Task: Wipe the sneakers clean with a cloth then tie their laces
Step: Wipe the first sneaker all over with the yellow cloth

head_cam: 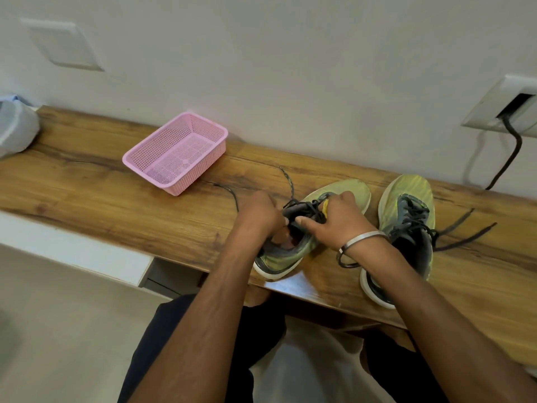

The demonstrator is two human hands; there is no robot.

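Note:
Two yellow-green sneakers with grey tongues and dark laces stand on a wooden shelf (87, 181). My hands are on the left sneaker (345, 196). My left hand (258, 213) grips the grey tongue and collar at the shoe's opening. My right hand (337, 219) curls over the laced part, its thumb pressed against the tongue. Two loose lace ends (287, 178) trail off to the left across the wood. The right sneaker (406, 228) stands untouched beside my right wrist, its laces untied and spread out to the right. No cloth is in view.
An empty pink plastic basket (174, 152) sits at the back left by the wall. A white bundle (14, 126) lies at the shelf's far left end. A wall socket with a black cable (508, 141) is at the right. My knees are below the shelf's front edge.

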